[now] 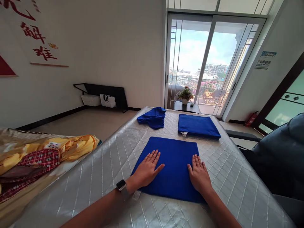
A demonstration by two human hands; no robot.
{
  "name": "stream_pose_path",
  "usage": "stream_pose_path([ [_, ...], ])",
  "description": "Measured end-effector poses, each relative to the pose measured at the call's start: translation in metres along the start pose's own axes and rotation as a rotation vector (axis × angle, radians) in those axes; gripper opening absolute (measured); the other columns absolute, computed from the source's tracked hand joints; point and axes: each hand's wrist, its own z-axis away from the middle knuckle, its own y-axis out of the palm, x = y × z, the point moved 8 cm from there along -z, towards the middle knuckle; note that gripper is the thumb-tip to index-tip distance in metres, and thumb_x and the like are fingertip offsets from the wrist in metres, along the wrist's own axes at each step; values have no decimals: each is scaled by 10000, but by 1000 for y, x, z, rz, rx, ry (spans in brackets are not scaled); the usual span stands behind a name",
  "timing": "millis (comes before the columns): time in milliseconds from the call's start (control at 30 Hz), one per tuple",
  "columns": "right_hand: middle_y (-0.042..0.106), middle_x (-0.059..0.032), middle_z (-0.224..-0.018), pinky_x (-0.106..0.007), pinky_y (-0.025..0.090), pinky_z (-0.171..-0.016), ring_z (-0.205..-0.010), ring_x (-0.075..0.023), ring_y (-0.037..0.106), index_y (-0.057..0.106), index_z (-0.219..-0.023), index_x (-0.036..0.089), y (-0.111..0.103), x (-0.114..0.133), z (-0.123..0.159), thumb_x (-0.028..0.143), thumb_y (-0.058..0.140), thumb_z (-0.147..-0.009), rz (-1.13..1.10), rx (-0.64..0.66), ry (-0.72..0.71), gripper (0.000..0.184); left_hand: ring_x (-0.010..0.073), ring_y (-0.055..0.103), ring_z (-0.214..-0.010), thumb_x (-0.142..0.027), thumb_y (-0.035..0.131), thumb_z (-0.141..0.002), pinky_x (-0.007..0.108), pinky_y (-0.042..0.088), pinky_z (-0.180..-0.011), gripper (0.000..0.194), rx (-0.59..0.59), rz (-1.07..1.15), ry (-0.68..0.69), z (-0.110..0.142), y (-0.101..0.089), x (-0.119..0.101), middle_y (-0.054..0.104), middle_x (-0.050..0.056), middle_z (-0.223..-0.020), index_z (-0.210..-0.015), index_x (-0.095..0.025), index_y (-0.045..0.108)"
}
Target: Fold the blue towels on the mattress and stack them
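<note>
A flat, squarely folded blue cloth point(174, 164) lies on the silver quilted mattress point(109, 158) in front of me. My left hand point(148, 169) rests flat on its left part, fingers stretched out and thumb apart; a watch is on that wrist. On the cloth's right edge my right hand point(199, 174) lies flat, also with fingers extended. Neither hand grips anything. A pale label sticks out at the cloth's near left corner. Farther back sit a second folded blue cloth point(198, 126) on the right and a crumpled blue cloth point(153, 117) on the left.
Yellow clothing point(78, 147) and a red plaid cloth point(42, 160) lie on another bed at left. A low black rack point(104, 90) stands by the wall. Beyond the mattress are a small table with a potted plant point(185, 95) and sliding glass doors. Dark padded furniture point(282, 152) is at right.
</note>
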Motion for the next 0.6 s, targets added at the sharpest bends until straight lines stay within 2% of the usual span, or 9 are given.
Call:
stream_pose_path([
  [67,118,-85,-1693,-417,66,-1264,-1567,-210,76,173,-1614,68,1,-1,0,477,162,-1021,22,-3,4,720,269,259,-1532,-660,277,-1024,464,240,-1256,745,-21,-18,-58,13,-4,25,294,102,-1652,-1597,-183,295],
  [167,112,-77,-1694,-407,78,-1264,-1565,-204,91,173,-1615,75,1,-2,0,479,152,-1021,64,-6,11,718,278,279,-1525,-651,299,-1024,467,252,-1254,745,-62,-16,-88,25,-6,39,286,107,-1655,-1599,-178,283],
  [300,123,-67,-1696,-400,88,-1264,-1565,-197,98,169,-1618,80,5,-5,0,493,136,-1016,79,-16,17,731,288,274,-1526,-659,317,-1016,477,252,-1253,760,-78,14,-94,27,-6,37,267,108,-1661,-1606,-182,260],
  [433,148,-70,-1696,-397,99,-1264,-1564,-193,110,193,-1616,78,6,-7,-1,494,133,-1013,96,-40,12,735,286,260,-1531,-681,280,-1011,474,238,-1258,802,-64,31,-106,25,-9,33,272,135,-1655,-1592,-128,302],
  [600,157,-79,-1693,-411,92,-1264,-1565,-204,106,220,-1611,72,0,-4,4,456,146,-1017,157,-51,4,711,277,253,-1534,-703,238,-1003,450,211,-1269,847,-45,30,-125,26,-14,30,274,146,-1652,-1580,-90,332],
])
